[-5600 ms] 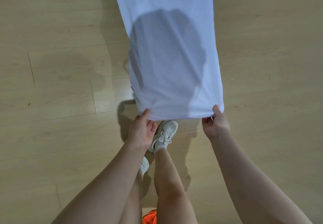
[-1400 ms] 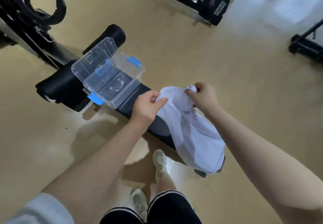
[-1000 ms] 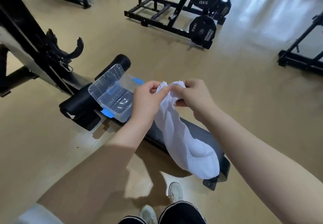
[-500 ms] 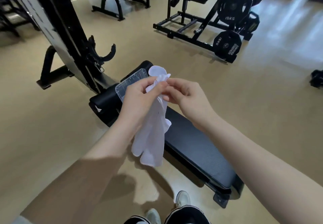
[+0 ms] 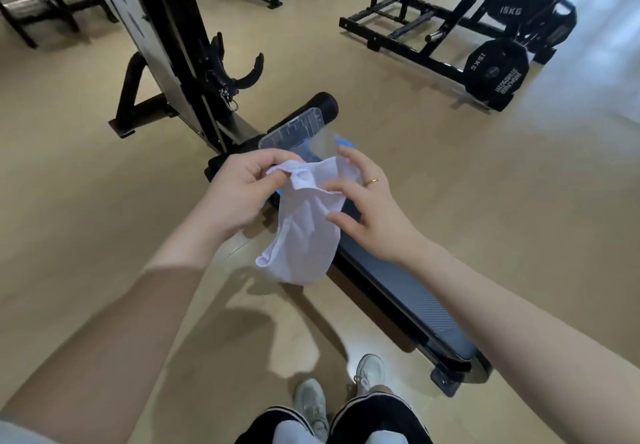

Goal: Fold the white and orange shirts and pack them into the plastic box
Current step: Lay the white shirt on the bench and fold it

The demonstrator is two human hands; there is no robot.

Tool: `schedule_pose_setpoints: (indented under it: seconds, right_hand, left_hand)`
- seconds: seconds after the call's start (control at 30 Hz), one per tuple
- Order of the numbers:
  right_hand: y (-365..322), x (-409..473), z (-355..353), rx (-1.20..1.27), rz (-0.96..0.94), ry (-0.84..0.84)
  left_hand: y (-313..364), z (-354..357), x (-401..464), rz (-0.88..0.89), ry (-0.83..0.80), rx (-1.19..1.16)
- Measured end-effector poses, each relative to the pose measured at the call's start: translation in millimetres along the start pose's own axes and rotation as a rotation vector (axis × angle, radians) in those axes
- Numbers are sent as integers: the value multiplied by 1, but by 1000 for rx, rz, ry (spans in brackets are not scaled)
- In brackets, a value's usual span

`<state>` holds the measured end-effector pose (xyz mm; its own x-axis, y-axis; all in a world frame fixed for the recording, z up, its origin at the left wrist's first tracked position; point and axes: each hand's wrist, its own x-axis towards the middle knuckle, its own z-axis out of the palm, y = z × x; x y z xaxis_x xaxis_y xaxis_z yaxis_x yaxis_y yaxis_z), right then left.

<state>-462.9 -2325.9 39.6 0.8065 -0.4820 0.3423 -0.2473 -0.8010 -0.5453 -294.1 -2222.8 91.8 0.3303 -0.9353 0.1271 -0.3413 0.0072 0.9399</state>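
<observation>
The white shirt (image 5: 303,235) hangs bunched in the air above the black bench (image 5: 398,287). My left hand (image 5: 239,194) pinches its top edge between thumb and fingers. My right hand (image 5: 367,208) has its fingers spread around the shirt's upper right side, the thumb against the cloth. The clear plastic box (image 5: 298,132) with blue latches stands open on the bench's far end, mostly hidden behind my hands and the shirt. The orange shirt is not in view.
A black rack upright with a hook (image 5: 221,69) stands left of the bench. A weight machine with 15 kg plates (image 5: 495,69) stands at the far right. My shoes (image 5: 346,391) are on the tan floor beside the bench's near end.
The shirt was folded on the floor, then lifted over the bench. In the last half second my hands drew apart at its top edge and my right fingers spread.
</observation>
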Motion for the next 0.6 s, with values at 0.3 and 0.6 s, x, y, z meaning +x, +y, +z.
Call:
schedule_pose_setpoints:
  seconds: [0.3,0.6]
  right_hand:
    - [32,-9,30,-432,93,-289]
    - [45,-47,-19,576,446,-13]
  left_hand:
    - [-25,1,-5,-98,-11,-12]
    - [-34,21,0,-180,-24,101]
